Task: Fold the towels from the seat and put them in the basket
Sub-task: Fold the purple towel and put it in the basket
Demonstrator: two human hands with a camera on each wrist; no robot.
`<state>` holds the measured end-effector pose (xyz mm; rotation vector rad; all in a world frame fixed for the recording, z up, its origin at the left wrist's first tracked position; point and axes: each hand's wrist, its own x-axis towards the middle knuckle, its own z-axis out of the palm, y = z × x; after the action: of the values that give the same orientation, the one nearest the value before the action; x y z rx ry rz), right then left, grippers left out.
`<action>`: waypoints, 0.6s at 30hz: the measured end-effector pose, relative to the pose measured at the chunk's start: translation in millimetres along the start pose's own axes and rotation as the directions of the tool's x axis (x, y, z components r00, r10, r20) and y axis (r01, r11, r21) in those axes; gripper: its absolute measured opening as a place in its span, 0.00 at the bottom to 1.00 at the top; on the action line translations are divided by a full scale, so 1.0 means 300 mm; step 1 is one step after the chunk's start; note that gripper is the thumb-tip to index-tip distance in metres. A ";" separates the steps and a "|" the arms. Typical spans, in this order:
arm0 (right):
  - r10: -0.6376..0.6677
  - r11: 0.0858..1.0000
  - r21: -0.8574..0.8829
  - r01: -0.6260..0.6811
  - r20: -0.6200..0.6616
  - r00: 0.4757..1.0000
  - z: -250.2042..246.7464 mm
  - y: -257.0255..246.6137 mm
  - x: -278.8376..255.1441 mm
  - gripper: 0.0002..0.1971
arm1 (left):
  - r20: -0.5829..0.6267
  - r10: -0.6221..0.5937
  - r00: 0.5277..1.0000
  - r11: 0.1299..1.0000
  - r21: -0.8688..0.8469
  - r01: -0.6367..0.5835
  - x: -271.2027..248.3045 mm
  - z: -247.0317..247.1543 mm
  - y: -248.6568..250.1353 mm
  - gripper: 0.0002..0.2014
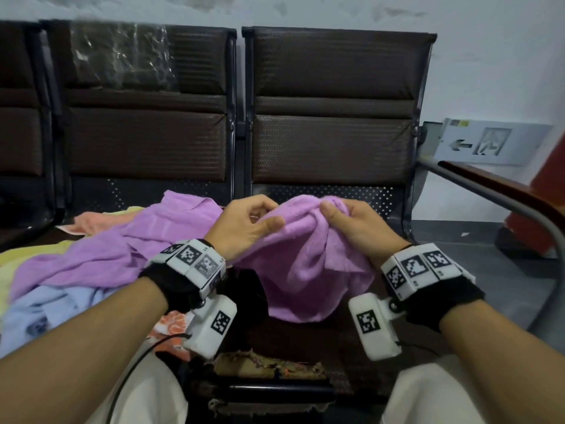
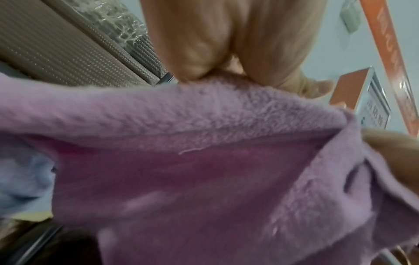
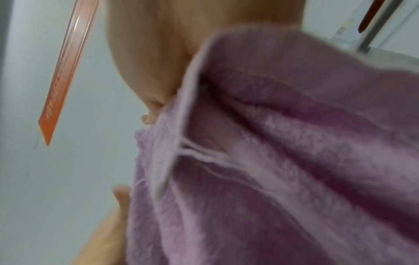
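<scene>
A purple towel [image 1: 308,264] hangs bunched between both hands above the dark seat [image 1: 305,341]. My left hand [image 1: 253,224] pinches its upper edge with thumb and curled fingers. A little to the right, my right hand [image 1: 345,218] grips the same top edge. Close up, the fuzzy purple towel [image 2: 204,161] fills the left wrist view under my left hand [image 2: 226,59], and the towel [image 3: 283,152] drapes from my right hand [image 3: 154,62] in the right wrist view. No basket is in view.
A heap of towels lies on the seat to the left: another purple one [image 1: 122,243], a pale blue one [image 1: 46,313], a yellow one [image 1: 18,261] and an orange one [image 1: 91,221]. Dark seat backs [image 1: 330,117] stand behind. A metal armrest [image 1: 495,197] runs at right.
</scene>
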<state>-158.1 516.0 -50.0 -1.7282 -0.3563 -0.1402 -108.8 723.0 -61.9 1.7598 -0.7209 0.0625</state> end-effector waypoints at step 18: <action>-0.112 0.926 -0.376 -0.045 -0.385 0.916 -0.140 0.043 -0.033 0.08 | 0.060 -0.044 0.997 0.861 0.509 0.008 0.012 -0.005 -0.076 0.11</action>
<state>-158.9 471.6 -57.1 -2.0171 -0.0521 -0.6160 -94.3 726.0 -79.5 2.2885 -0.7773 0.1890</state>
